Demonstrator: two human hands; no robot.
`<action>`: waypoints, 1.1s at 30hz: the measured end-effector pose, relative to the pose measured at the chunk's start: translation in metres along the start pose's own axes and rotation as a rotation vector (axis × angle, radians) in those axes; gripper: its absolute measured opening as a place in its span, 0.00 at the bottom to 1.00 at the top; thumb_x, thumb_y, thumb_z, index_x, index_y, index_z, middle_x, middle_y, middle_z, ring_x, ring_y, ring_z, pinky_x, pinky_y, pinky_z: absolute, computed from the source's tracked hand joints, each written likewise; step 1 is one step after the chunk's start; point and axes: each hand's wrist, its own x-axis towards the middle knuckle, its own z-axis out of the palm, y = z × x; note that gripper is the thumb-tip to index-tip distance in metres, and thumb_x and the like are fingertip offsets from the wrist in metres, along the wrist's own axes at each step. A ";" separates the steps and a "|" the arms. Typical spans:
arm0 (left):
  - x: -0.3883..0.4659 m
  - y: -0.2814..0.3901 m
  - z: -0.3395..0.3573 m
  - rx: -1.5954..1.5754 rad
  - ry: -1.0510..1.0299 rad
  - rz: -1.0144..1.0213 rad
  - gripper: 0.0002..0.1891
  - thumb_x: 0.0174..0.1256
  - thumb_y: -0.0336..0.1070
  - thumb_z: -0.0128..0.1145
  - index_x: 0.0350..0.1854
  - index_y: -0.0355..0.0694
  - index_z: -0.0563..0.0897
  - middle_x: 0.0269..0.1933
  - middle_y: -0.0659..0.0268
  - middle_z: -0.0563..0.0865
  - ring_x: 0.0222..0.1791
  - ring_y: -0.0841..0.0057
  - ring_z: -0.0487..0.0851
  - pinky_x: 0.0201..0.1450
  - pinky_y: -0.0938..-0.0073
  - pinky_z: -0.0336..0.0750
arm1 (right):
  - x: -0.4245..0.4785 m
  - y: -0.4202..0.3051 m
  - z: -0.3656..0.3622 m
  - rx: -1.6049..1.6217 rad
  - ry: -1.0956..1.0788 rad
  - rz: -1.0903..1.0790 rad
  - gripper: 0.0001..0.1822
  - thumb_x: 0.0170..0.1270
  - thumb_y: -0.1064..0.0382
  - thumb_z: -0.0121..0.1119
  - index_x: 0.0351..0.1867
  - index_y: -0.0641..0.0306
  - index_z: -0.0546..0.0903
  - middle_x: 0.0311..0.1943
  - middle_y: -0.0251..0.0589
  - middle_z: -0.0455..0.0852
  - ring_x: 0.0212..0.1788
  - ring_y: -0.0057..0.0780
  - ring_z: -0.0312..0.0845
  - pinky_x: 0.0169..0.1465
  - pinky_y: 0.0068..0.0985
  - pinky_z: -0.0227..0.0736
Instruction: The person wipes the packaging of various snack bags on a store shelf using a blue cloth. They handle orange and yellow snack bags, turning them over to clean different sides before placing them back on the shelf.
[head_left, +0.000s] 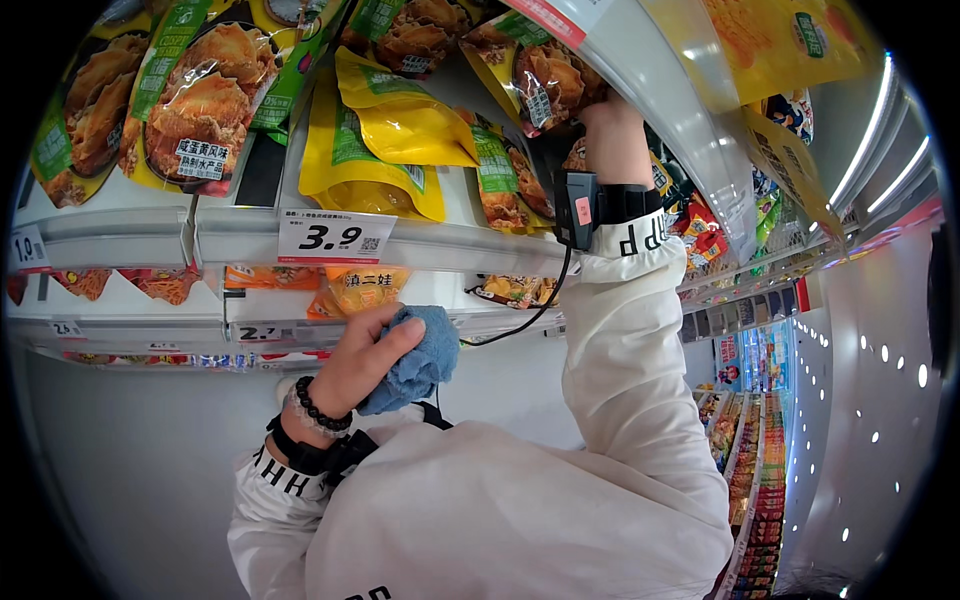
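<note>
My left hand grips a crumpled blue cloth in front of the lower shelf. It wears a black bead bracelet and a black strap. My right hand reaches in among snack packets on the upper shelf, and its fingers are hidden. Beside it a tilted yellow packet with fried food pictured on it lies close to the hidden fingers; whether they hold it I cannot tell. A black device with a cable is strapped to that wrist. Yellow packets lie overlapped left of it.
A price tag sits on the upper shelf's clear front rail. Larger snack packets stand at the left. Below, a second shelf holds orange packets. A curved shelf edge overhangs my right forearm. More stocked shelves run along the right.
</note>
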 end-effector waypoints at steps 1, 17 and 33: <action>0.001 0.001 0.003 0.007 0.008 -0.012 0.14 0.63 0.44 0.52 0.31 0.35 0.75 0.29 0.74 0.76 0.29 0.89 0.72 0.34 0.87 0.68 | -0.008 -0.004 -0.006 0.026 0.016 0.034 0.18 0.66 0.56 0.44 0.53 0.64 0.69 0.53 0.46 0.73 0.54 0.41 0.70 0.56 0.44 0.64; -0.007 0.013 0.018 0.178 -0.091 0.183 0.23 0.62 0.45 0.51 0.54 0.33 0.70 0.49 0.62 0.77 0.48 0.80 0.73 0.52 0.78 0.67 | -0.171 0.008 -0.131 0.018 -0.320 0.320 0.16 0.68 0.60 0.44 0.52 0.69 0.71 0.46 0.41 0.79 0.47 0.26 0.76 0.52 0.24 0.70; -0.039 -0.020 0.058 0.196 0.249 0.152 0.17 0.71 0.43 0.41 0.51 0.35 0.70 0.45 0.69 0.77 0.43 0.84 0.73 0.48 0.81 0.69 | -0.251 0.107 -0.197 0.979 -0.861 0.931 0.23 0.68 0.50 0.41 0.61 0.58 0.64 0.60 0.41 0.68 0.59 0.35 0.66 0.62 0.34 0.62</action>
